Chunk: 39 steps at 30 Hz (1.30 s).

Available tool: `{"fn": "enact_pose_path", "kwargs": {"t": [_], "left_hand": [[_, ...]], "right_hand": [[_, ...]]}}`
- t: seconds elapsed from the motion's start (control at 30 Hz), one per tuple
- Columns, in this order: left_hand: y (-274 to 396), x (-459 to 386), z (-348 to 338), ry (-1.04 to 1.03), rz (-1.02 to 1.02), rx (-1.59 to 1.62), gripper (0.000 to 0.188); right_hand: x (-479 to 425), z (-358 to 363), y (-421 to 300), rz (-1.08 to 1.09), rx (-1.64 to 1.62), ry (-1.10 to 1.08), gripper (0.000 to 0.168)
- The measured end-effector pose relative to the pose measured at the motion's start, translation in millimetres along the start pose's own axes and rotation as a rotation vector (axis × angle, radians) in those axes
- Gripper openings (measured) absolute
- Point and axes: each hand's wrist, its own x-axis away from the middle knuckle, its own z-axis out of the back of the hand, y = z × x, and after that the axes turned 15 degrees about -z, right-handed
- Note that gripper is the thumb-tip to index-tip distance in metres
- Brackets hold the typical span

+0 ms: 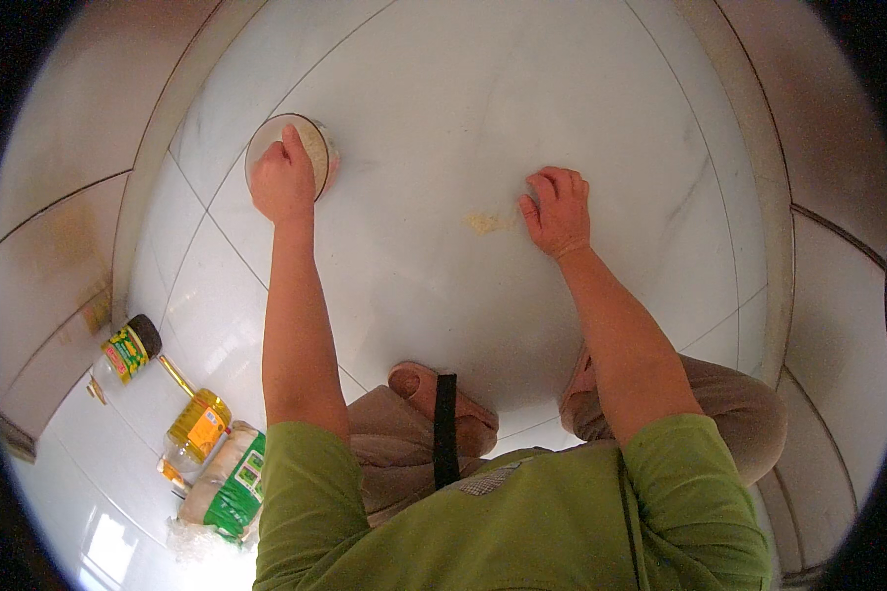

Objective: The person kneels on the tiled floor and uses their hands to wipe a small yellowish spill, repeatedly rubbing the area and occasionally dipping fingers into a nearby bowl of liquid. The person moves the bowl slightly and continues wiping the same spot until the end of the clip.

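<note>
My left hand [282, 179] is closed at the top of a round, see-through container [325, 151], its thumb lying over the top. Pale, grain-like stuff shows inside, but my hand covers much of it and hides how the fingers grip. My right hand [560, 210] is low over the tiled floor, palm down, fingers bent and thumb held apart. Nothing shows between them, though the palm is hidden. Just left of that thumb lies a small scatter of pale grains [485, 222] on the tile.
At lower left lie a clear jar [129, 349] with a dark lid, a bottle of yellow oil [198, 427] and a green-and-white plastic pack [230, 484]. Cabinet fronts rise at left [59, 244] and right [831, 288]. My slippered feet [451, 402] are on the floor below.
</note>
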Motion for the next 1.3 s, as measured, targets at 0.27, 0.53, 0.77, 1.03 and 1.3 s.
{"fn": "enact_pose_path", "kwargs": {"t": [0.27,0.53,0.77,1.03,1.3], "left_hand": [[-10.0,19.3,-9.5,0.43,-0.331,0.132,0.009],[-13.3,9.8,12.7,0.088,0.191,0.427,0.022],[-35.2,8.0,-2.7,-0.012,0.148,0.509,0.02],[-42.1,30.8,-10.6,0.375,0.025,0.804,0.015],[-24.0,14.8,7.6,0.182,0.215,0.583,0.021]], "right_hand": [[1.7,-1.8,0.5,-0.023,-0.015,0.001,0.023],[-0.3,-4.1,4.3,0.002,-0.066,0.095,0.018],[24.6,-31.5,-31.3,-0.162,-0.331,0.147,0.021],[46.7,-18.1,-54.8,-0.049,-0.542,-0.101,0.033],[50.6,-26.4,-54.7,-0.001,-0.312,-0.281,0.05]]}}
